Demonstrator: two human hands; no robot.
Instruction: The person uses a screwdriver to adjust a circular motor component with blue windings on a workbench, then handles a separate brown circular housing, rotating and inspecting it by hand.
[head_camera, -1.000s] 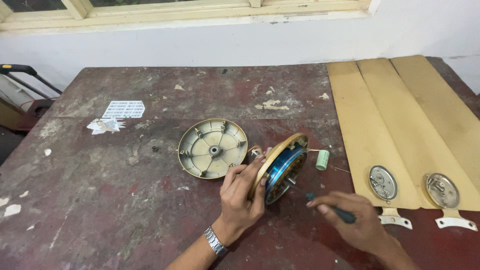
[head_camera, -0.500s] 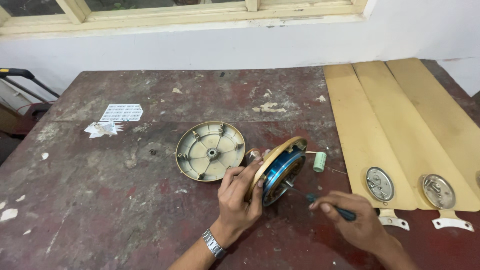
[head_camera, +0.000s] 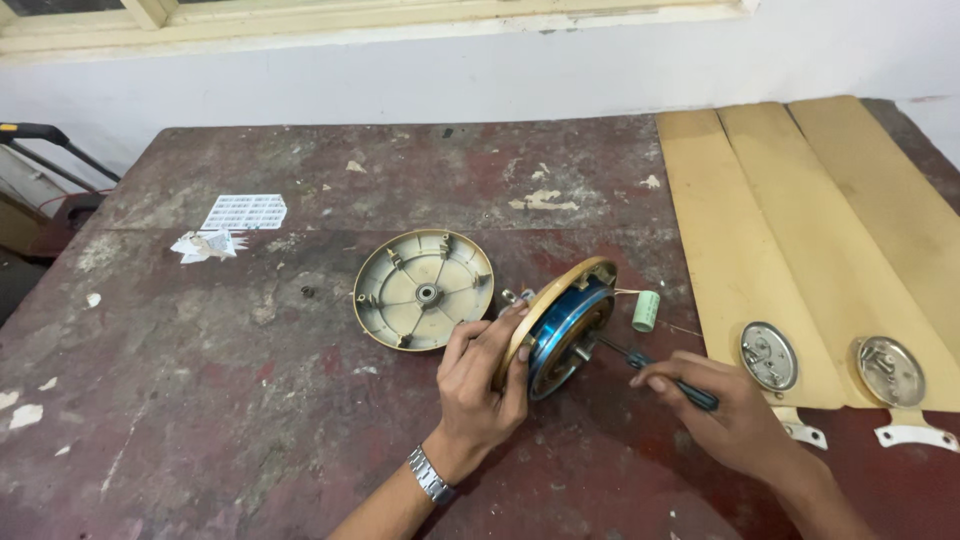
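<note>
My left hand (head_camera: 480, 385) grips a round fan motor housing (head_camera: 560, 322), tan on the rim and blue inside, tilted up on its edge on the worn table (head_camera: 300, 400). My right hand (head_camera: 725, 410) holds a dark-handled screwdriver (head_camera: 660, 372) whose tip points into the blue inside of the housing. A tan round cover plate (head_camera: 424, 288) lies flat just left of the housing, inner side up. A small pale green cylinder (head_camera: 646, 310) on thin wires sits right of the housing.
Three tan fan blades (head_camera: 800, 230) lie side by side on the right, with round metal discs (head_camera: 768, 355) and white brackets (head_camera: 910, 436) at their near ends. Paper scraps (head_camera: 235, 225) lie at the far left. A white wall stands behind the table.
The view has shifted slightly. Both hands keep their hold, and the screwdriver stays pointed into the housing.
</note>
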